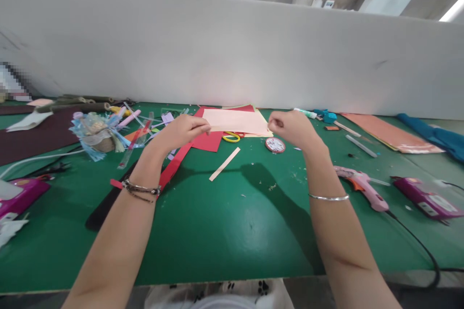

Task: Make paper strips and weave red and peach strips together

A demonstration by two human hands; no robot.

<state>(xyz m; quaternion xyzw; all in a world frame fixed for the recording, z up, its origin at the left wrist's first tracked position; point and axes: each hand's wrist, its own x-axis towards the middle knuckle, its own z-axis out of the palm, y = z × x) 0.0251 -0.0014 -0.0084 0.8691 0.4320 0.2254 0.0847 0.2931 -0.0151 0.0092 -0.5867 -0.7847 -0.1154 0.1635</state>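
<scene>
Bare forearms (116, 231) reach in from the near edge of the green table (232, 246), a beaded bracelet (141, 189) on the left one and a silver bangle (328, 198) on the right. At the far middle, the pale pink sheet (235, 118) spans the space between the two hands: the left hand (186, 129) has its fingers drawn together at the near left corner, and the right hand (291, 125) is curled tight at the right corner, both seeming to pinch the paper. Behind and under it lie red sheets (206, 142) and the yellow handle (231, 138) of some scissors, with a red-rimmed round dish (275, 145) of small bits just beside, to the right. As for progress, one narrow pale strip (224, 164) lies loose on the table, nearer than the sheet, so a piece has probably been cut already. The held sheet looks broad and uncreased over most of its face, though a darker band runs along its near edge, and I cannot tell whether that is a fold. Nothing appears glued to it, and the pink glue gun (364, 186) lies untouched on the right; shaping and joining seem mostly undone, judging by these loose parts
</scene>
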